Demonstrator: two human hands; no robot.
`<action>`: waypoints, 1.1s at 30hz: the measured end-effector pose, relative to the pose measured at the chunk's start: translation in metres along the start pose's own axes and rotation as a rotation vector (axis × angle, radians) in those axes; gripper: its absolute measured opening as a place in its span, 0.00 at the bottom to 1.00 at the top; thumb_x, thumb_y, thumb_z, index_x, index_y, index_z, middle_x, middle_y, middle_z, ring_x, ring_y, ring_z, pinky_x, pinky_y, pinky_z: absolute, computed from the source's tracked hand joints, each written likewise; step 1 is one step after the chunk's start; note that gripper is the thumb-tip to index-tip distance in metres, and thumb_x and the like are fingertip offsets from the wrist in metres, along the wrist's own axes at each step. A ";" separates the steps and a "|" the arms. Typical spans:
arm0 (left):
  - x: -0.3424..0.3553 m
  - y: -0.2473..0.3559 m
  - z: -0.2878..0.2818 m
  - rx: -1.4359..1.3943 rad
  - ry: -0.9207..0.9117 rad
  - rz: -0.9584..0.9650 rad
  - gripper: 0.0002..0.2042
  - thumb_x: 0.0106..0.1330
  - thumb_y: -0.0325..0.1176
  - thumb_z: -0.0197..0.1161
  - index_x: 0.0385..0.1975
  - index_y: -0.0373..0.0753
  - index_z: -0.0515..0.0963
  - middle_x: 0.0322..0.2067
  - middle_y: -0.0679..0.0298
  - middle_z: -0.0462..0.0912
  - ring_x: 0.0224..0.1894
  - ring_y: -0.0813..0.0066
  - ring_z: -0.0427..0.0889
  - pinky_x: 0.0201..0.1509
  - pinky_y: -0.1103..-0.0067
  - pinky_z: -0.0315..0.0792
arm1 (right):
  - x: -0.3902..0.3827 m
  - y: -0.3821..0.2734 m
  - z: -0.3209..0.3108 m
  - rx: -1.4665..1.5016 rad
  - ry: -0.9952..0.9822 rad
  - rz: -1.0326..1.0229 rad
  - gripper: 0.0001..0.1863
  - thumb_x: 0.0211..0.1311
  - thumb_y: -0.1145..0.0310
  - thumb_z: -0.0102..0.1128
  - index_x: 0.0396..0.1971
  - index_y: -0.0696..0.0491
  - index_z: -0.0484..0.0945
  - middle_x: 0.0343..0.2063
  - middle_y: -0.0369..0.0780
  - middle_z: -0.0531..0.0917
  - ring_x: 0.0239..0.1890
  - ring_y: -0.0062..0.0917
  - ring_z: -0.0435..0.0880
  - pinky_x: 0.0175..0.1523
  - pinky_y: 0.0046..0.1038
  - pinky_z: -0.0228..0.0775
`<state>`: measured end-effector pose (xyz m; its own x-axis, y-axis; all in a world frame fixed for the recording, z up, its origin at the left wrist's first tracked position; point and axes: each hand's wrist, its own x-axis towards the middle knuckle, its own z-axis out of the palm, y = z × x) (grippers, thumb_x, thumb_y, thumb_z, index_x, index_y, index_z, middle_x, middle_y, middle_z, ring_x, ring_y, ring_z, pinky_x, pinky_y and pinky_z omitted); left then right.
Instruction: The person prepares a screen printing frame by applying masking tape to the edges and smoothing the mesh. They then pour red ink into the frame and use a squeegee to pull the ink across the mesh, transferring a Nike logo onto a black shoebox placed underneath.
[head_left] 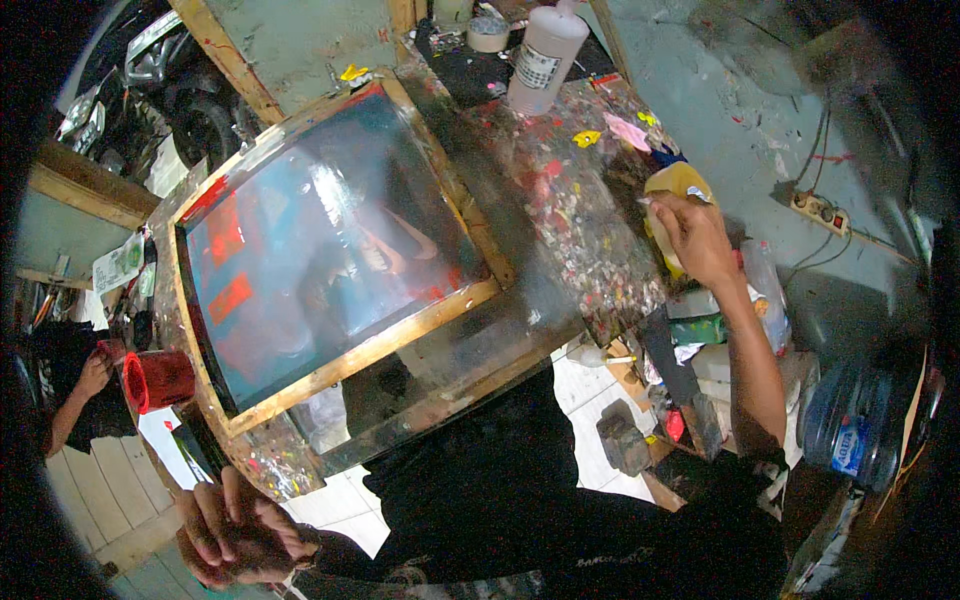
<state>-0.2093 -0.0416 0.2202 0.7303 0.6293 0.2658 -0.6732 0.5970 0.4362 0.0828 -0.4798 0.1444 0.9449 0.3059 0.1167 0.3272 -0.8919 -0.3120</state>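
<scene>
A wood-framed printing screen (300,225) lies tilted on the paint-stained bench, its blue-grey mesh smeared with red patches and showing a curved mark. My right hand (692,235) is at the bench's right edge, beside a yellow object (680,182) whose kind I cannot make out. Its thumb and fingers are pinched together, with a small pale bit at the tips. Low at the left, my left hand (235,535) hangs near the bench's near corner, palm up. Its fingers are loosely bent and apart, with nothing seen in them.
A red cup (158,381) stands at the left bench edge, near another person's hand (97,370). A pale plastic bottle (548,60) and a tape roll (488,34) sit at the back. Right are a power strip (820,212) with cords and a blue water jug (850,430).
</scene>
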 end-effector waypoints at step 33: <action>0.037 -0.027 -0.027 0.551 0.068 0.025 0.11 0.49 0.32 0.81 0.28 0.46 0.82 0.24 0.76 0.73 0.31 0.81 0.73 0.37 0.81 0.60 | -0.120 -0.143 -0.002 1.500 -0.493 -0.258 0.14 0.72 0.62 0.55 0.48 0.55 0.81 0.45 0.42 0.84 0.38 0.32 0.82 0.48 0.38 0.75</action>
<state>-0.1676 -0.0210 0.1956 0.6933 0.6815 0.2341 -0.5171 0.2443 0.8203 -0.0778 -0.3894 0.1767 0.6786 0.7274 0.1016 -0.0975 0.2263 -0.9692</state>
